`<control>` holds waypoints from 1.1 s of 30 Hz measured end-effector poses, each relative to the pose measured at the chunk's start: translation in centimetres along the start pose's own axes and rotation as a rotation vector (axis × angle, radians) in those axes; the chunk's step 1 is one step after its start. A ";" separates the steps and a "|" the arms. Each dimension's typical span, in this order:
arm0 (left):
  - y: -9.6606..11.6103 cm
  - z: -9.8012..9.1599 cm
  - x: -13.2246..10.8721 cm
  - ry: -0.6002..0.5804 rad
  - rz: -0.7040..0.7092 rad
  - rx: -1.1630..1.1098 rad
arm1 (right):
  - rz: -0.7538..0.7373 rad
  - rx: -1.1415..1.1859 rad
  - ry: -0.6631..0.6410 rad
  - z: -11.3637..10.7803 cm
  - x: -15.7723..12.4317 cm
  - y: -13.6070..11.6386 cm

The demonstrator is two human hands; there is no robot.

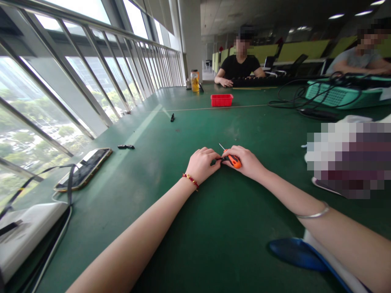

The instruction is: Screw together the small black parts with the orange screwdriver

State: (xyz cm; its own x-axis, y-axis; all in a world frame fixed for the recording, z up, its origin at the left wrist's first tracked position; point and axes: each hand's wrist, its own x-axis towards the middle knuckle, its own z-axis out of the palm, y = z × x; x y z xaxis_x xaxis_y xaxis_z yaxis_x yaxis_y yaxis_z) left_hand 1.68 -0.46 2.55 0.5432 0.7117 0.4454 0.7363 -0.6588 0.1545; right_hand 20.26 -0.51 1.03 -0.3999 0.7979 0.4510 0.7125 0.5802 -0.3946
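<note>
Just right of the middle, my right hand is wrapped round an orange and black screwdriver, whose thin metal shaft points up and to the left. Close beside it, my left hand pinches a small dark piece between thumb and fingers. The dark piece reaches across to the fingertips of my right hand, and its shape is mostly hidden. Both hands are over the green table, nearly touching each other.
Small black parts and a phone lie left. Farther back stand a red basket and a yellow jar. A teal basket with black cables is back right. Two people sit beyond. Blue object lies near my right forearm.
</note>
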 end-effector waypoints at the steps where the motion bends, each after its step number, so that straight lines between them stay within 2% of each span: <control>1: 0.0 0.0 0.0 0.004 0.006 0.006 | -0.001 -0.006 0.003 0.0 0.0 0.0; 21: 0.4 -0.3 -0.1 0.101 0.015 0.054 | 0.028 -0.061 -0.018 0.0 0.1 -0.5; 26: 0.2 -0.1 -0.2 0.116 -0.008 0.036 | 0.046 -0.004 0.018 0.0 0.1 -0.6; 33: -0.1 0.1 -0.2 0.142 0.057 -0.003 | -0.003 0.044 0.050 -0.1 0.1 -0.5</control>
State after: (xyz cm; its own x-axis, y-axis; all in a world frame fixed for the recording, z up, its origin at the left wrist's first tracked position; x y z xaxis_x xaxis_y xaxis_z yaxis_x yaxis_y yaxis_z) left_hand 1.57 -0.47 2.36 0.5212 0.6319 0.5736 0.7050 -0.6976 0.1279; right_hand 19.93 -0.77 1.35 -0.3721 0.7874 0.4915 0.6846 0.5904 -0.4275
